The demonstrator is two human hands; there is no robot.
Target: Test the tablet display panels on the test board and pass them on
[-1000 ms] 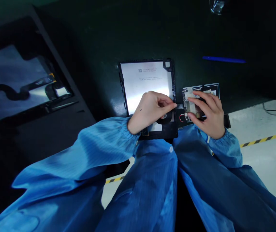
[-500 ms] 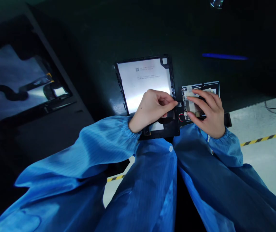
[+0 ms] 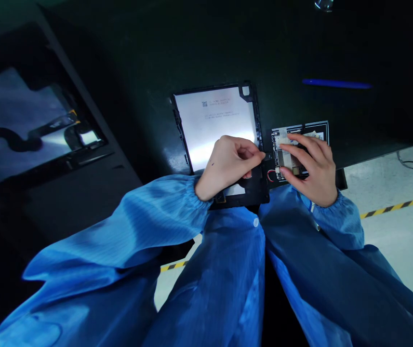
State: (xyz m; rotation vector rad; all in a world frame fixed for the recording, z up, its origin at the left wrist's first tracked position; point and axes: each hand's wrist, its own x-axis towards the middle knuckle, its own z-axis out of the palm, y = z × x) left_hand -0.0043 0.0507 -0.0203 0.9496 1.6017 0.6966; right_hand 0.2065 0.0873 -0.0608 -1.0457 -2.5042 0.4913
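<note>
My left hand (image 3: 230,161) lies over the lower right part of a display panel (image 3: 209,127) with a silver back and a black frame. Its thumb and forefinger are pinched together at the panel's right edge, on a short dark ribbon cable (image 3: 268,156) that reaches toward a circuit board (image 3: 276,140). Spread and curved, the fingers of my right hand (image 3: 311,166) touch the board, their tips around a pale strip of tape (image 3: 285,156). A thin red and white wire (image 3: 270,174) loops at the board's lower left corner.
On the dark table (image 3: 137,62) a blue stick-like tool (image 3: 336,84) lies beyond the board. Another panel (image 3: 11,106) with a black ribbon cable rests at the left. A clear shiny object (image 3: 324,5) is cut off at the top. Right of the table edge shows floor with striped tape (image 3: 401,206).
My left fingertips have shifted very slightly to the left at the cable, and the display panel has moved a touch left with them. My right hand looks unmoved.
</note>
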